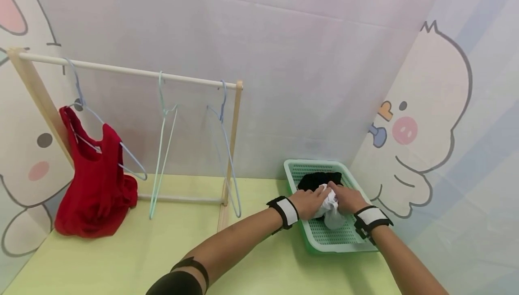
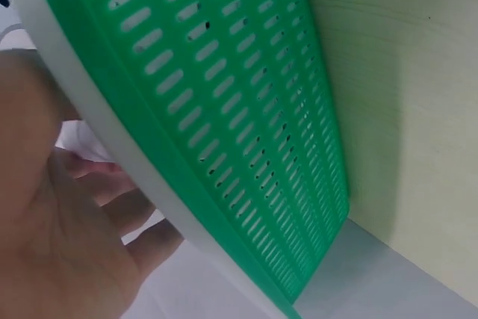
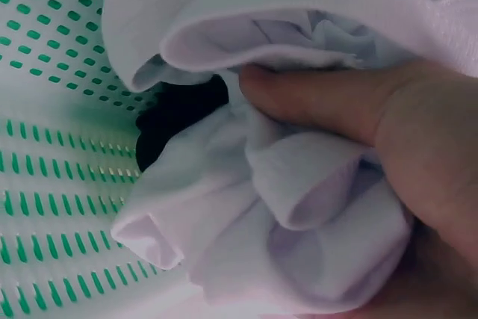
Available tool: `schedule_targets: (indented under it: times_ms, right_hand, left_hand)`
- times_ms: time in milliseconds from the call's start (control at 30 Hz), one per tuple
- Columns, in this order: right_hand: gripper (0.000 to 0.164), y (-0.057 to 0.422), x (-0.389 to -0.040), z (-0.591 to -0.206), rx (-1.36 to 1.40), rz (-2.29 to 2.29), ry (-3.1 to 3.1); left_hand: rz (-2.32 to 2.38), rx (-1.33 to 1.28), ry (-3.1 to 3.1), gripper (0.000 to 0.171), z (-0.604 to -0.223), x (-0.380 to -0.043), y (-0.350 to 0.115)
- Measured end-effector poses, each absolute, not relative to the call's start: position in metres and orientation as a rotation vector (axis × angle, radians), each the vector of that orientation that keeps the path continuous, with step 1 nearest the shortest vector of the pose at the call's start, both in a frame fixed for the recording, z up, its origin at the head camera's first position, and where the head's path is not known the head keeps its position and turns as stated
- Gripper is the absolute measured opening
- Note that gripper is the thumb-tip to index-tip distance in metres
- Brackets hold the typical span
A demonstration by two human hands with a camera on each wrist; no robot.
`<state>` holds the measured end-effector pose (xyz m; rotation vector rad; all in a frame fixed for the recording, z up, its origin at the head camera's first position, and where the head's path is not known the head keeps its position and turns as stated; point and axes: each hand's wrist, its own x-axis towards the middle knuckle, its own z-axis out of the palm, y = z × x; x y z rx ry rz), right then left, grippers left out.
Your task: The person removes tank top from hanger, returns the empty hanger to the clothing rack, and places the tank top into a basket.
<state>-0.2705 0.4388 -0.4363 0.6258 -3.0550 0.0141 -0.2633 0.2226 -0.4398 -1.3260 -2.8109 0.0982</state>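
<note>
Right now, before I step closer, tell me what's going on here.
A person is handling white cloth over a green basket: the right hand grips it, and the left hand touches it. Black cloth lies in the basket. To the left, a red top hangs on a rack, beside a bare pale green hanger and a bare blue hanger.

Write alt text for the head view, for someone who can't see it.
A person's left hand and right hand hold white cloth in a green basket, next to black cloth, on a pale yellow table. To the left, three hangers hang from a rack, the leftmost carrying a red garment.
</note>
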Motion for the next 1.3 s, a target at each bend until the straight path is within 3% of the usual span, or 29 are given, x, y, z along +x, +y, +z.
schedule_targets:
  times_ms: [167,267,467,767,1300]
  right_hand:
    - [0.043,0.440,-0.271,-0.439,0.631,0.065,-3.136]
    - [0.042,0.438,-0.270,-0.437,0.578,0.128,-3.238]
    - [0.060,0.431,-0.265,-0.431,0.457,0.146,-3.417]
    - [0.074,0.433,-0.257,-0.424,0.284,0.136,-3.590]
    - [0.071,0.436,-0.250,-0.399,0.448,0.334,-3.513]
  left_hand:
    - [0.007,-1.413,-2.838,0.071,-0.444,-0.263,0.226]
    - [-0.038,-1.433,-2.889,0.071,-0.444,-0.261,0.228]
    - [-0.089,-1.452,-2.972,0.070,-0.441,-0.255,0.232]
    - [-0.088,-1.515,-3.083,0.069,-0.440,-0.241,0.235]
    - [-0.124,-1.616,-2.828,0.067,-0.442,-0.238,0.188]
